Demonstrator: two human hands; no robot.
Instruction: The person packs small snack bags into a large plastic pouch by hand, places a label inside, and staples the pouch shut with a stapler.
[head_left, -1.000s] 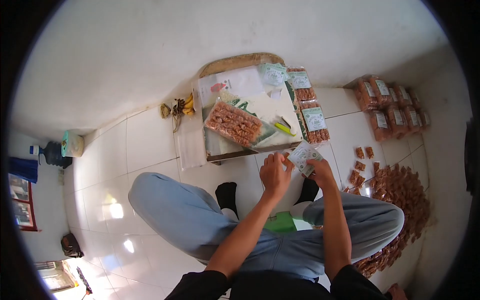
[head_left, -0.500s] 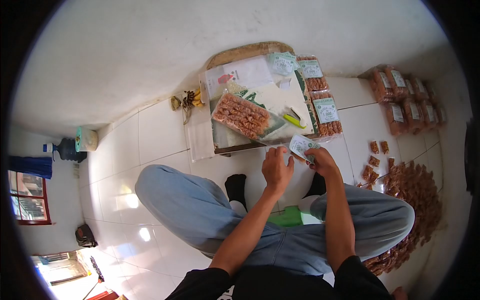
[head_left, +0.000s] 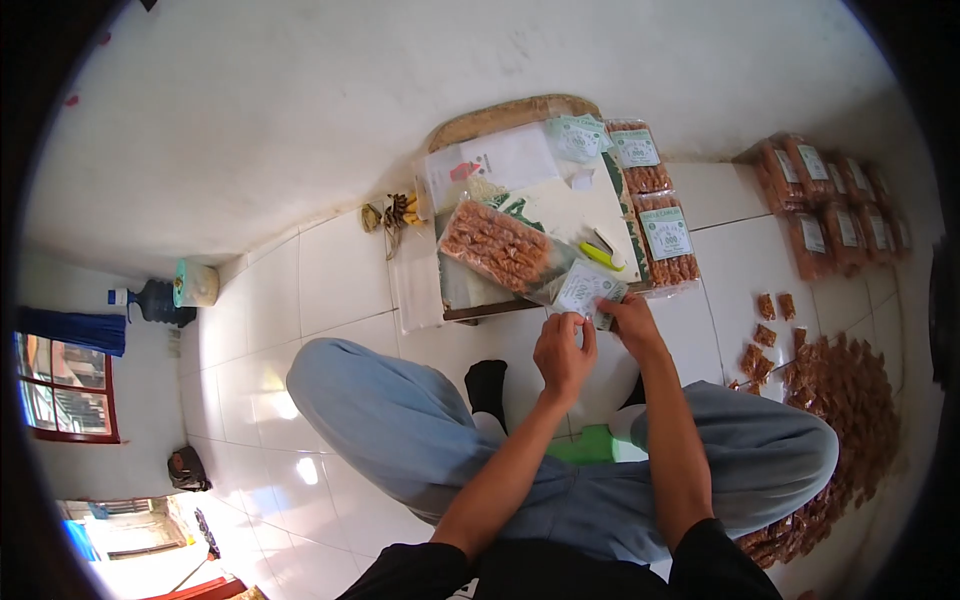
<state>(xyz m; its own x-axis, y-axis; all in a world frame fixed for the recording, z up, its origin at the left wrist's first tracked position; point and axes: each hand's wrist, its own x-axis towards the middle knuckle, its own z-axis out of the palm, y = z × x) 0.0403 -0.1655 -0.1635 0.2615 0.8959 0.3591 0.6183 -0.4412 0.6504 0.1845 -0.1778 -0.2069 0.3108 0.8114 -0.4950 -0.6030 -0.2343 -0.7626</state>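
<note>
My right hand (head_left: 632, 322) grips a printed label card (head_left: 588, 285), thumb on top. My left hand (head_left: 565, 352) is closed, its thumb and fingertips pinched at the card's lower left edge. Whether bag plastic is also between those fingers I cannot tell. The card lies over the open end of a clear plastic bag (head_left: 493, 245) filled with small brown snack packets, on a low table (head_left: 590, 215). Just beyond the card rests a yellow-green stapler (head_left: 601, 256). More label cards (head_left: 578, 137) are piled at the table's back.
Two labelled bags (head_left: 667, 240) line the table's right edge. Several packed bags (head_left: 835, 215) are stacked by the right wall. A heap of small packets (head_left: 845, 410) covers the floor at right. Bananas (head_left: 408, 210) lie left of the table. A green object (head_left: 585, 445) sits between my legs.
The label card has moved up and left onto the bag's open end. My left hand has closed in on the card's edge. The whole view has shifted slightly.
</note>
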